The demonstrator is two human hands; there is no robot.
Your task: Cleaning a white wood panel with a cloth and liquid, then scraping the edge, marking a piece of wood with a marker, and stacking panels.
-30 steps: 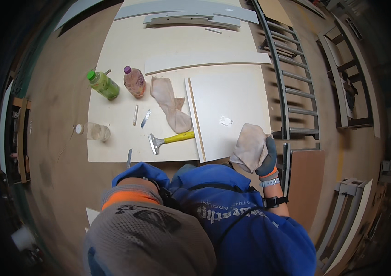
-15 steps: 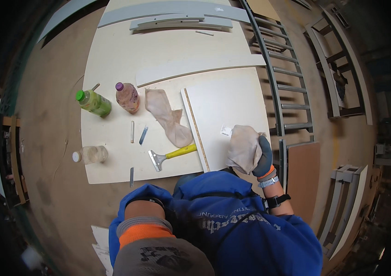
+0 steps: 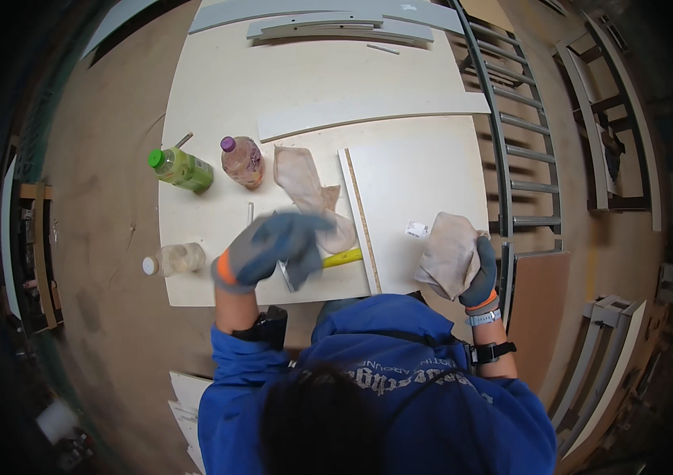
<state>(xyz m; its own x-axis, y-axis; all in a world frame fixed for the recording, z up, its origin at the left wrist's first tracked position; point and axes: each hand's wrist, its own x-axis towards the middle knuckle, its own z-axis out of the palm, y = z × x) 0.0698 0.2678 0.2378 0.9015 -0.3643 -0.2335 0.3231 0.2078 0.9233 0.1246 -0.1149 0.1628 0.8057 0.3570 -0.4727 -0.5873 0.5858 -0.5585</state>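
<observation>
Bright tabletop [image 3: 336,75], black surround, smeared left hand [image 3: 273,245].
I get soft, fairly even light across the pale surface, though I can't tell its source; thin shadows sit under the grey strips [image 3: 328,28] by the far edge. That hand is blurred toward the near edge, while the right hand [image 3: 475,273], by the near right corner, reads sharper. Straight lines bow, and my outer view sinks into murk.

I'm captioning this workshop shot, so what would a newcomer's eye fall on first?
Probably the bright green plastic bottle, on the left of the cream tabletop. Next come the blurred, grey-blue-gloved left hand, partly hiding the yellow-handled metal scraper, and the grey-blue-gloved right hand, holding a crumpled beige cloth by the near right corner of the flat white panel.
</observation>
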